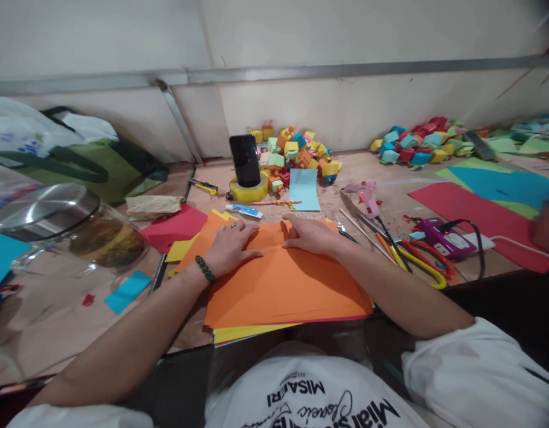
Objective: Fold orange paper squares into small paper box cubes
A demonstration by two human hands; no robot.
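Both my hands press flat on an orange paper sheet [283, 279] that lies on top of a stack of coloured sheets at the table's front edge. My left hand [232, 245], with a ring and a green bead bracelet on the wrist, rests on the sheet's far left part. My right hand [311, 235] lies on the far right part, fingers pointing left toward a fold line between the hands. Yellow and red sheet edges show under the orange one.
A phone [245, 160] stands on a yellow tape roll. Two piles of folded paper cubes [296, 156] [417, 145] sit by the wall. Scissors [419, 258], a pink glue gun [368, 199], a glue tube [243, 210], a glass jar [78, 232] and a green bag [91, 163] surround the stack.
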